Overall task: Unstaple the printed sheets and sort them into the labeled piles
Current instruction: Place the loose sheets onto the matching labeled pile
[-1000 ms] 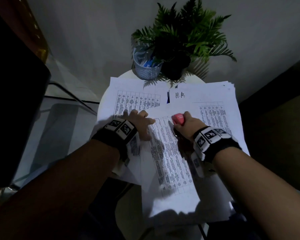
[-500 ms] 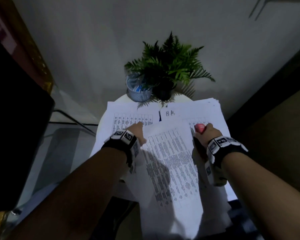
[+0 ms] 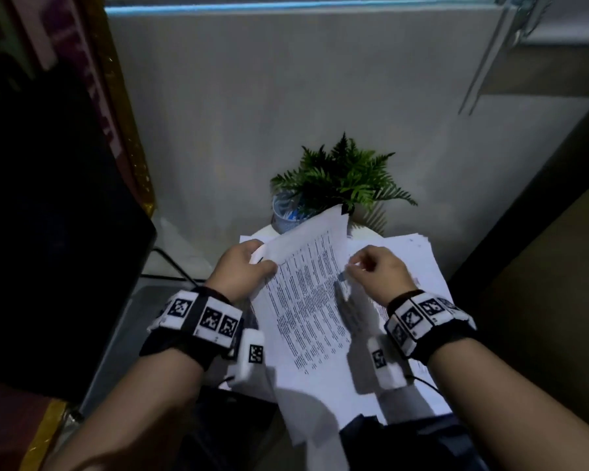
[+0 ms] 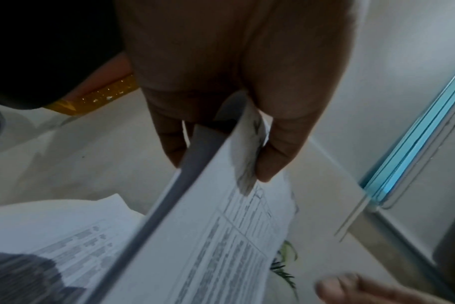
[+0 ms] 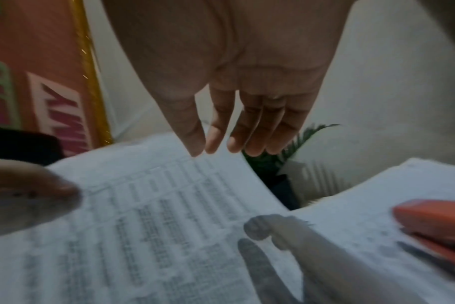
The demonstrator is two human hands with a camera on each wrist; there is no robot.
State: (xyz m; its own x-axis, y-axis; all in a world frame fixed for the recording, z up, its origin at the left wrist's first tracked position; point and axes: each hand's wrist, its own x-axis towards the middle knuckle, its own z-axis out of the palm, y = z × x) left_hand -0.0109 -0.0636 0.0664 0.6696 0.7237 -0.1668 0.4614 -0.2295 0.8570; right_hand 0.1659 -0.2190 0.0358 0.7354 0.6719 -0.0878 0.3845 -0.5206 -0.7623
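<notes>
My left hand [image 3: 252,263] pinches the upper left corner of the printed sheets [image 3: 306,300] and holds them lifted and tilted over the table. The left wrist view shows the thumb and fingers [image 4: 270,164] clamped on that corner of the sheets [image 4: 208,236]. My right hand [image 3: 361,263] hovers at the sheets' right edge and holds nothing. In the right wrist view its relaxed fingers [image 5: 247,144] point down just above the top edge of the sheets [image 5: 143,226]. A red staple tool [image 5: 434,222] lies on the right pile [image 5: 377,195].
Paper piles lie on the small round table, one at the left [image 4: 65,236] and one at the right [image 3: 419,263]. A fern plant [image 3: 340,178] and a mesh pen cup [image 3: 283,215] stand at the back. A dark object [image 3: 48,232] fills the left.
My left hand has lifted the sheets off the table. My right hand has let go of the red tool and come over the sheets' right edge. The head view has tilted up.
</notes>
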